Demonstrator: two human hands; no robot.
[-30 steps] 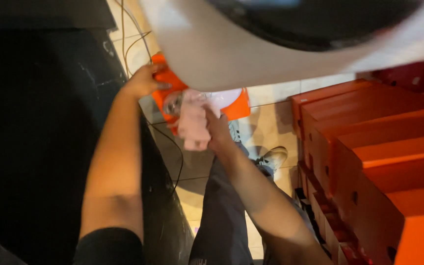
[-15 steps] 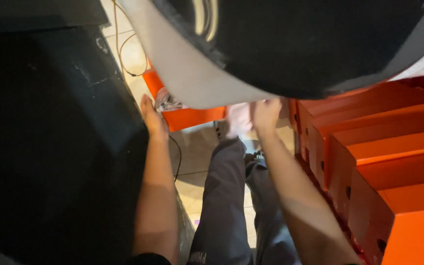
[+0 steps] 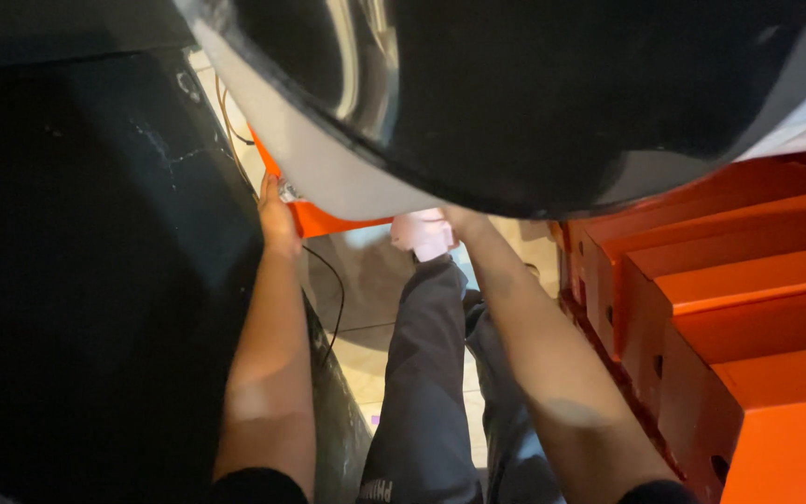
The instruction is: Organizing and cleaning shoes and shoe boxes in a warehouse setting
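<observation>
A person reaches forward with both bare arms beneath a large white-edged, dark curved object that fills the top of the head view and hides most of both hands. The left hand rests against the side of an orange box, its fingers lying along the box's left edge just under the white rim; whether they close around the box cannot be told. The right hand is almost wholly covered by the dark object, and only the wrist shows, so its grip cannot be told; a pale pink bundle sits just beside it, between the two hands and to the right of the box. A thin dark cable trails down below the left hand, over pale floor tiles. Grey trousers run down between the forearms. To the right of the right arm, a stack of orange boxes rises in steps. A black surface spreads to the left of the left arm.
</observation>
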